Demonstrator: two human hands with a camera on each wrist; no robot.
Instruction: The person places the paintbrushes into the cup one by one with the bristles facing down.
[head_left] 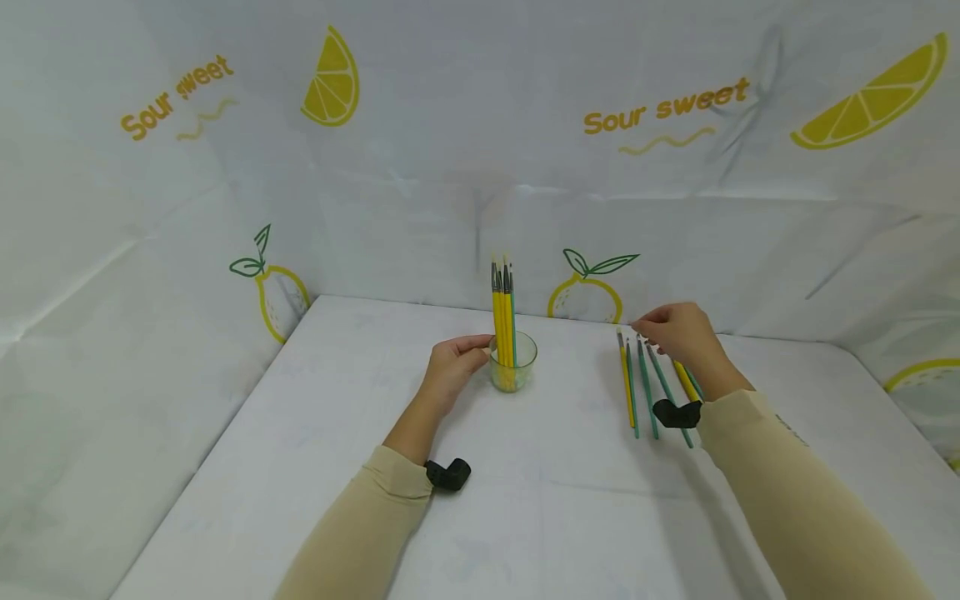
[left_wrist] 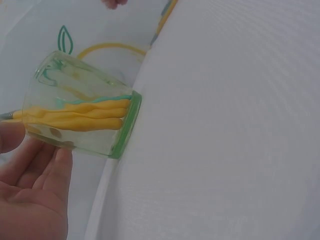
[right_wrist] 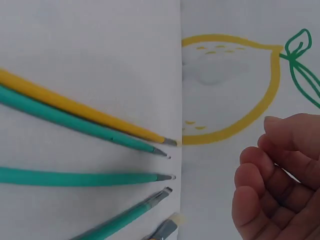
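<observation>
A clear glass cup (head_left: 527,367) with a green base (left_wrist: 127,127) stands on the table. Several yellow paintbrushes (head_left: 502,321) and a green one lean upright in it, bristles up. My left hand (head_left: 448,371) holds the cup at its left side, thumb near the rim and fingers against the wall. Over the far ends of a row of loose paintbrushes hovers my right hand (head_left: 684,333), its fingers loosely curled around nothing. The right wrist view has a yellow paintbrush (right_wrist: 90,110), a green paintbrush (right_wrist: 80,177) and others lying apart from that hand (right_wrist: 280,185).
The white-covered table (head_left: 480,500) ends at a white backdrop (head_left: 480,125) printed with lemons and lettering. On the right, more brushes, including a thick yellow one (head_left: 684,382), lie partly under the right wrist. A black wrist device (head_left: 448,475) sits on the left sleeve.
</observation>
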